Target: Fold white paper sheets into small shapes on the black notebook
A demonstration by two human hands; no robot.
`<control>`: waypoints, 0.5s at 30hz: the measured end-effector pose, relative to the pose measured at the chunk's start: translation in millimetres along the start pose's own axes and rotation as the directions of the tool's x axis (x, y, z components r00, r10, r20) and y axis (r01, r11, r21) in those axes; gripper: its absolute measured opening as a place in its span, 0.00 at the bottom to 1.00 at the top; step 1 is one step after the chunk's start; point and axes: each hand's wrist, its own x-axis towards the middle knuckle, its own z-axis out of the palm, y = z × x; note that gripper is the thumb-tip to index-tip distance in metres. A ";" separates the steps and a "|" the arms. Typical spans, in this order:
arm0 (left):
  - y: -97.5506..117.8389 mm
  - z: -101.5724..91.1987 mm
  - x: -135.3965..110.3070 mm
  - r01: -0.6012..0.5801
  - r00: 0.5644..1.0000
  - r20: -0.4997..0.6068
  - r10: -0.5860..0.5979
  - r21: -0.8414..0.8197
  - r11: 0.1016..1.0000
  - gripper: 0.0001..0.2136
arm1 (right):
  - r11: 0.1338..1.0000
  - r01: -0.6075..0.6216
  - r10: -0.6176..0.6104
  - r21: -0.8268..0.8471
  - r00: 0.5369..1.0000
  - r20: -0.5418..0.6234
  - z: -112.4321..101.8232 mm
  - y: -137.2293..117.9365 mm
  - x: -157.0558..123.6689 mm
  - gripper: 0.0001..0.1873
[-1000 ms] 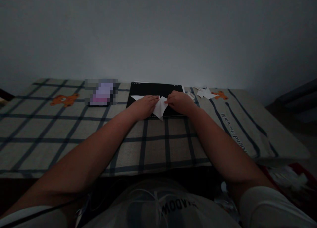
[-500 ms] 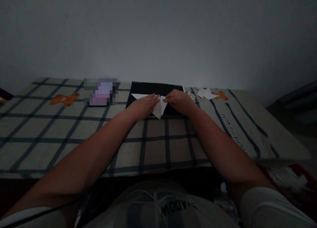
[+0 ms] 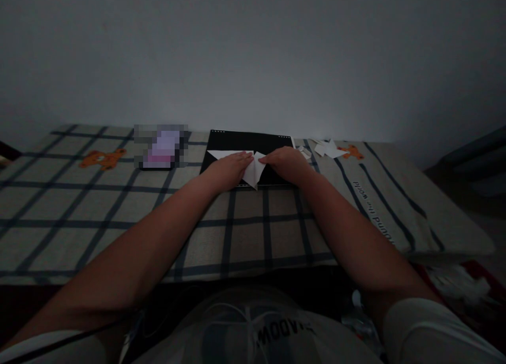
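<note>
A folded white sheet of paper lies on a black spiral-hole notebook. One pointed flap stretches to the left and another point faces me, reaching the notebook's near edge. My left hand rests across the left flap, its fingers lying flat and holding the paper down. My right hand is closed, with thumb and fingers at the paper's right side. Beneath this hand, the right part of the sheet is hidden.
A phone, partly pixelated, stands left of the notebook. To the right lie folded white paper pieces and smaller scraps. The table has a checked cloth with orange bear prints. A bare wall rises behind.
My right hand has shifted slightly down and to the left along the paper. The left flap's tip has moved a little left; my left hand is almost still.
</note>
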 end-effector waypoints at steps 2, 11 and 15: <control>2.3 -1.9 0.5 0.012 1.000 0.021 -0.012 -0.004 1.000 0.26 | 0.999 -0.002 0.003 -0.036 1.000 0.027 -2.5 -3.2 -0.2 0.19; 5.6 -3.3 -1.2 0.022 1.000 0.017 -0.022 -0.019 1.000 0.26 | 0.998 0.000 0.004 -0.061 0.998 0.055 -10.4 -7.9 -2.0 0.19; 3.9 -2.5 -2.6 0.036 0.999 -0.026 -0.037 -0.033 0.999 0.26 | 0.998 0.061 -0.061 0.006 0.998 -0.032 -6.0 -3.0 -2.5 0.19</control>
